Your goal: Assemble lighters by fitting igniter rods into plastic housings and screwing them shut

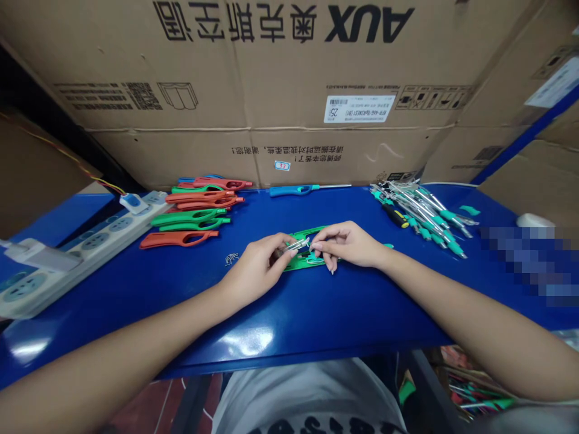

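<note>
My left hand (261, 259) is closed, with a small clear and silvery tube (296, 245) between thumb and fingers, its end pointing right. Close by, the thumb and forefinger of my right hand (346, 244) pinch together at that end. Whatever they hold is too small to make out. Under both hands lie green lighter casing halves (296, 263), partly hidden by my fingers. A pale green part rests in the nearer one.
Red and green lighter casings (190, 218) are piled at the left beside a power strip (94, 244). Small screws (231, 259) lie near my left hand. A blue long-necked lighter (294, 190) lies at the back. Metal lighter rods (427, 211) and a screwdriver (395, 215) are at the right.
</note>
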The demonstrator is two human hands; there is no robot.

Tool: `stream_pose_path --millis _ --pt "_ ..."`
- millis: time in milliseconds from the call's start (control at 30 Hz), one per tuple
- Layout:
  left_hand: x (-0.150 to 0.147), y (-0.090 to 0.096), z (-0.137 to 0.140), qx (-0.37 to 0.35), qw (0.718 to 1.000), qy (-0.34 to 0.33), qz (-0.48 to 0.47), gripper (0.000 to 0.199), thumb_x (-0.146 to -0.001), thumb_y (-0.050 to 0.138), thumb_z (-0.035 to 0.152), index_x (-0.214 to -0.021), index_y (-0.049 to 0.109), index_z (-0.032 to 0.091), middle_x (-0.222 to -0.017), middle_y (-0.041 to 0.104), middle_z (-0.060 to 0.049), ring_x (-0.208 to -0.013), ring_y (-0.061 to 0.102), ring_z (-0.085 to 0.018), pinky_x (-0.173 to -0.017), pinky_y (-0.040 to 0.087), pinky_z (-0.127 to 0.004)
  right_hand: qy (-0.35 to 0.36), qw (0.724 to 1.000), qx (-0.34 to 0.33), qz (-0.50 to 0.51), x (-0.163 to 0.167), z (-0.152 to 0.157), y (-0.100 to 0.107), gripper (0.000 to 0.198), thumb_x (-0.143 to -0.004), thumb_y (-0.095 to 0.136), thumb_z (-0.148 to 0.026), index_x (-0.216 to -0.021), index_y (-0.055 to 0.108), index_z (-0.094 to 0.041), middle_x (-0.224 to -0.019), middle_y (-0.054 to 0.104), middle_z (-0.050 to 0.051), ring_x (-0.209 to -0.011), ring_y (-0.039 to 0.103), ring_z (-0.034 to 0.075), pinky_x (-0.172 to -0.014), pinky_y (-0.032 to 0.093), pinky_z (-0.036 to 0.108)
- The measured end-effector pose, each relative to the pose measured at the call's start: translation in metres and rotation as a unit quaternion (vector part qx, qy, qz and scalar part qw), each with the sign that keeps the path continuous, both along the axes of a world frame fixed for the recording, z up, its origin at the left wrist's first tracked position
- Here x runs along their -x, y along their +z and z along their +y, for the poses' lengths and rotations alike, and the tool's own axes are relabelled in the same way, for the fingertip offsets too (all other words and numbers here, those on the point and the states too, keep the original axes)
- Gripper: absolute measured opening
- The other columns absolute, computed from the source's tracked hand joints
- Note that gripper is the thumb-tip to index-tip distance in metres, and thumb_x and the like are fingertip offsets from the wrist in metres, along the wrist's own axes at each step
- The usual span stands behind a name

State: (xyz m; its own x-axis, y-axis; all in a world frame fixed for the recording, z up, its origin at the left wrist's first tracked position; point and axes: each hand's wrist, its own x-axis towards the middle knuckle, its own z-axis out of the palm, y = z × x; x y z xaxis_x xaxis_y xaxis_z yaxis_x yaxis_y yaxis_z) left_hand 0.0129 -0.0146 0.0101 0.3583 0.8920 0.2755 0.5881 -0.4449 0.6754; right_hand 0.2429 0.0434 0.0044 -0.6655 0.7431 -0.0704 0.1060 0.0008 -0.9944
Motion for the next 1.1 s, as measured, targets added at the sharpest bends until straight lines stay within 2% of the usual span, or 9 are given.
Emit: stream_pose_path --millis 233,500,1100 --pt "-0.0003 0.0002 -0.0003 0.002 1.000 -0.011 -0.001 0.017 -0.098 0.055 0.028 -0.106 0.066 0.017 -0.082 0.070 -0.002 -0.070 0.063 -0.015 -0.063 0.045 -0.024 -0.005 1.000 -0.008 0.021 -0.0027 0.0032 -0.0074 0.041 -0.079 0.079 -0.048 -0.095 0.070 -0.012 -0.057 0.069 -0.001 -0.043 0.065 0.012 -0.044 0.056 0.023" --pt "0.0006 -0.0006 -0.0011 0.015 1.000 -0.012 -0.007 0.019 -0.099 0.054 0.031 -0.107 0.066 0.018 -0.082 0.069 -0.002 -0.067 0.062 -0.015 -0.061 0.044 -0.024 0.002 0.999 -0.025 0.025 -0.0023 0.0024 -0.0051 0.037 -0.083 0.076 -0.045 -0.098 0.070 -0.012 -0.049 0.066 -0.003 -0.040 0.062 0.011 -0.043 0.052 0.021" --pt "0.0006 -0.0002 -0.0006 0.001 1.000 -0.006 0.003 0.018 -0.098 0.054 0.030 -0.107 0.066 0.019 -0.078 0.067 0.000 -0.064 0.060 -0.014 -0.060 0.043 -0.023 -0.017 0.999 -0.032 0.006 -0.0028 0.0026 -0.0070 0.041 -0.082 0.075 -0.049 -0.100 0.071 -0.012 -0.050 0.064 -0.003 -0.039 0.059 0.011 -0.040 0.049 0.021"
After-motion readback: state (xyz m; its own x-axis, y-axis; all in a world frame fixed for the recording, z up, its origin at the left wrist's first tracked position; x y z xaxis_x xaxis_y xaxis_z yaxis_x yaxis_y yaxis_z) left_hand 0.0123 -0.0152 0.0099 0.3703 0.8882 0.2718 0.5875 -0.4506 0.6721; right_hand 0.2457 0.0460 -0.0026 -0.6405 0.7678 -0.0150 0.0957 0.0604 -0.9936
